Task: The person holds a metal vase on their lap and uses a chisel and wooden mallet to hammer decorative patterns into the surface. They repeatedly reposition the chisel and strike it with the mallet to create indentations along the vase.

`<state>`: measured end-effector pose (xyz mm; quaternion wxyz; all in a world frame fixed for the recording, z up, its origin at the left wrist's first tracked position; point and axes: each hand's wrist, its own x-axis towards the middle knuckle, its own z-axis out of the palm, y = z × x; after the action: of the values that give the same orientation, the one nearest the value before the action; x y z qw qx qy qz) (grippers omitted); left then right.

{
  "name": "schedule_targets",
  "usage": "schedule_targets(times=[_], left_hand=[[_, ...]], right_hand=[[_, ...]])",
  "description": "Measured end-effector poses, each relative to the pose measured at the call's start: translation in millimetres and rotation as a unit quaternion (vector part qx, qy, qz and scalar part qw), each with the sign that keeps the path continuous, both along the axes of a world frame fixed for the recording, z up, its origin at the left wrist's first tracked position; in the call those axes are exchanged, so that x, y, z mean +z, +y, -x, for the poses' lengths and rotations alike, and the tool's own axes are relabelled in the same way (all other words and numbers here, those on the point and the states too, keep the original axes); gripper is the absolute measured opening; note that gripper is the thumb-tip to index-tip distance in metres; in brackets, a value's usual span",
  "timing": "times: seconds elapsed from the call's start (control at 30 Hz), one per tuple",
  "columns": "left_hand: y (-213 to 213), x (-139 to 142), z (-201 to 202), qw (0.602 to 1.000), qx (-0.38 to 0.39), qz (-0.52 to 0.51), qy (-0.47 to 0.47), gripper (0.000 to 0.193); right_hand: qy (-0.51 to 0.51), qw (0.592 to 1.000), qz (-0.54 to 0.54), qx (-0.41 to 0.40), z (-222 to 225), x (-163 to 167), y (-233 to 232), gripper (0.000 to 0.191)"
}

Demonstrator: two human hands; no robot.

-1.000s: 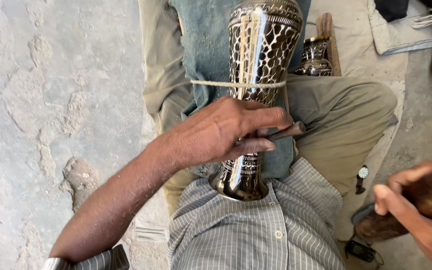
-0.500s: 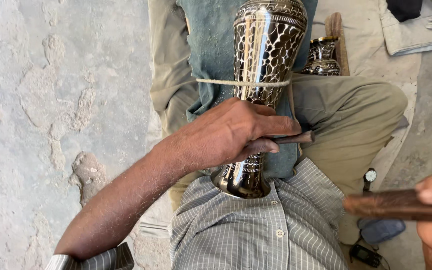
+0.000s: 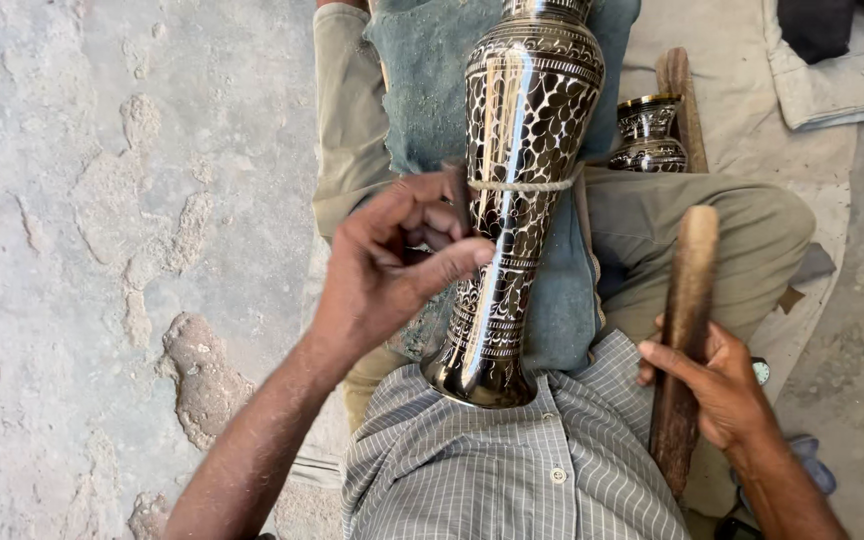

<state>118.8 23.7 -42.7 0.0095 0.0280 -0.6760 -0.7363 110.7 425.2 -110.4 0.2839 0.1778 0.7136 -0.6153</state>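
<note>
A tall black and silver engraved metal vase [image 3: 527,150] lies along my lap on a blue cloth [image 3: 422,70], its base against my striped shirt. A thin cord [image 3: 530,186] is tied round its middle. My left hand [image 3: 392,270] pinches a small dark metal tool [image 3: 459,195] whose tip rests against the vase's left side near the cord. To the right of the vase, my right hand [image 3: 717,385] grips a brown wooden stick [image 3: 687,290], held upright and apart from the vase.
A smaller engraved metal pot [image 3: 647,130] stands beyond my right knee beside a wooden block [image 3: 680,95]. Pale cloth [image 3: 822,90] covers the ground at the right. Rough, cracked concrete floor [image 3: 102,250] lies to the left.
My left hand slid off the top of the vase to its left side and now holds the tool upright. My right hand brought the wooden stick in from the right edge and turned it upright.
</note>
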Motion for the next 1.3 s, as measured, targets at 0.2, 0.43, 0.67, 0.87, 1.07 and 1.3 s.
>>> schedule_targets(times=[0.2, 0.43, 0.67, 0.87, 1.07, 1.3], left_hand=[[26, -8, -13, 0.981, 0.030, 0.164, 0.101, 0.028], [44, -12, -22, 0.974, 0.137, 0.165, 0.074, 0.025], [60, -16, -25, 0.925, 0.188, 0.290, 0.159, 0.031], [65, -17, -24, 0.928, 0.220, 0.273, 0.124, 0.039], [68, -20, -25, 0.923, 0.232, 0.283, 0.116, 0.026], [66, -20, -23, 0.917, 0.228, 0.298, 0.135, 0.026]], right_hand=[[-0.101, 0.994, 0.004, 0.032, 6, 14, -6, 0.054], [0.248, 0.960, 0.011, 0.133, 55, 104, -15, 0.059], [0.408, 0.718, -0.425, 0.371, 92, 178, -80, 0.051], [0.575, 0.532, -0.436, 0.443, 98, 213, -124, 0.037], [0.625, 0.535, -0.362, 0.438, 94, 229, -153, 0.035], [0.590, 0.530, -0.405, 0.455, 93, 242, -163, 0.037]])
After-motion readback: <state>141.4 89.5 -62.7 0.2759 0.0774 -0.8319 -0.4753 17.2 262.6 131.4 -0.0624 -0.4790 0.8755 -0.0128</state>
